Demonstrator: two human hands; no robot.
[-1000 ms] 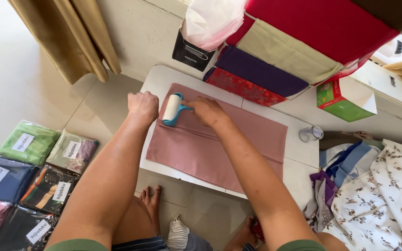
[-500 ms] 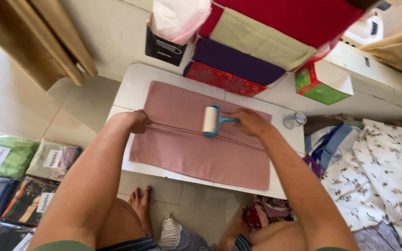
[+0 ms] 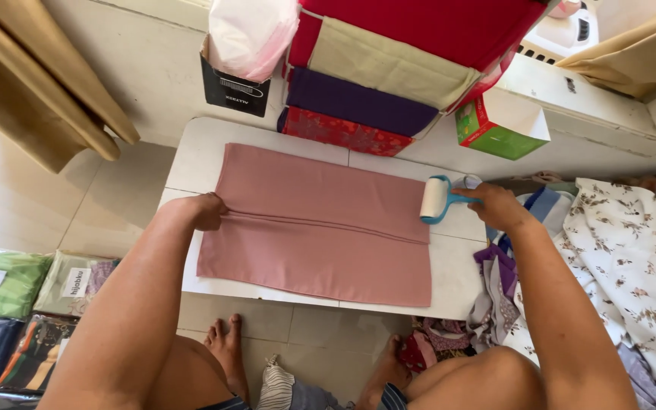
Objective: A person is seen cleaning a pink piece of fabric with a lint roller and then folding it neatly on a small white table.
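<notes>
Pale tiled floor, low white rectangular table [image 3: 191, 152] mid-frame. Spread flat across it: soft, light dusty-pink folded cloth [image 3: 320, 228] (limp, probably best gripped at its edges). Left hand [image 3: 205, 211] curled, pressing the left edge. Right hand [image 3: 495, 205], fingers wrapped round blue-handled white lint roller [image 3: 436, 199], just off the right edge.

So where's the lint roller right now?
The lint roller is in the right hand, at the right edge of the pink cloth on the white table, just below the green box.
</notes>
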